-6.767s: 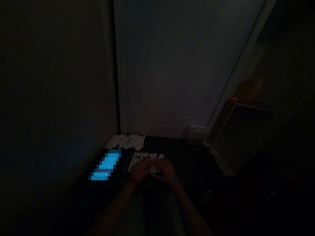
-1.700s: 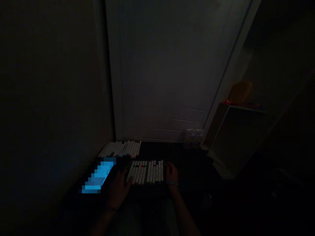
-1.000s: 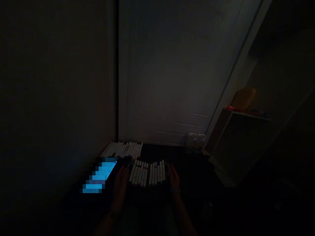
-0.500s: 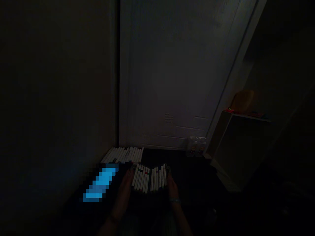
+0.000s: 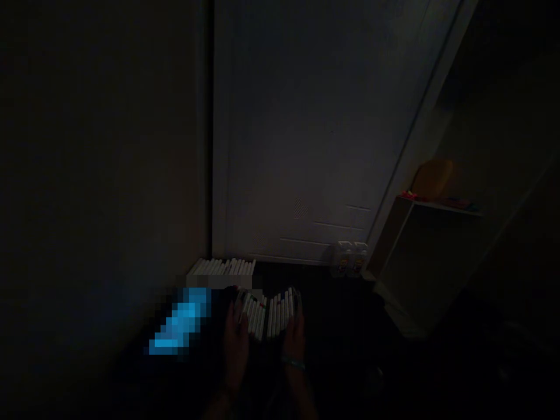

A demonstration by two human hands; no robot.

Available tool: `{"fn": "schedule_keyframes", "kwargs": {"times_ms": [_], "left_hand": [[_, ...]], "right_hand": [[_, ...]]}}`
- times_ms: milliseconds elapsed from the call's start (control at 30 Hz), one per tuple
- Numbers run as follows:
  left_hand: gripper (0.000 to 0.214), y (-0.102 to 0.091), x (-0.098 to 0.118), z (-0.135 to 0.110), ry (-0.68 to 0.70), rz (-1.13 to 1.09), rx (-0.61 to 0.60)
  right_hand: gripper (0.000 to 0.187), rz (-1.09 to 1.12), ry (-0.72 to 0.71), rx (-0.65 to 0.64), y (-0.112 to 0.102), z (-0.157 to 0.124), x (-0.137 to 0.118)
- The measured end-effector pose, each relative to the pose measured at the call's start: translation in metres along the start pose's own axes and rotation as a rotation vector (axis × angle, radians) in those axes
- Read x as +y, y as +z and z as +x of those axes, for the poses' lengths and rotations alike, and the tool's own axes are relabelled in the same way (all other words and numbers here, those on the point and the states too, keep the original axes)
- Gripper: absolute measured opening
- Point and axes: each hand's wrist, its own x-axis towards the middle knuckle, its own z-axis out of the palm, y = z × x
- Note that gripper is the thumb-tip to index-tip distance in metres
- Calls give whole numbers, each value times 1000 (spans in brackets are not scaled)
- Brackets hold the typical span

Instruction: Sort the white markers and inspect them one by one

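Pretty dark here, but my left hand (image 5: 237, 341) and right hand (image 5: 294, 335), palms flat and open, have just squeezed the marker row (image 5: 268, 312) tighter.

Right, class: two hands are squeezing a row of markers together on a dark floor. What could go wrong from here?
1. The left hand and right hand flank the marker row, which looks uneven; squeezed, it may buckle and scatter.
2. The room is very dark, so stray markers would be hard to find.
3. The glowing screen lies close beside the left hand and could get knocked.
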Motion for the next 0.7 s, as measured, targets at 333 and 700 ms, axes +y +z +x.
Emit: {"fn": "schedule_keyframes", "kwargs": {"times_ms": [333, 700], "left_hand": [[49, 17, 13, -9, 122, 82, -164], [48, 18, 18, -9, 193, 158, -308]], "right_hand": [[52, -113, -77, -57, 9, -7, -17], [52, -160, -258, -199, 18, -8, -37]]}}
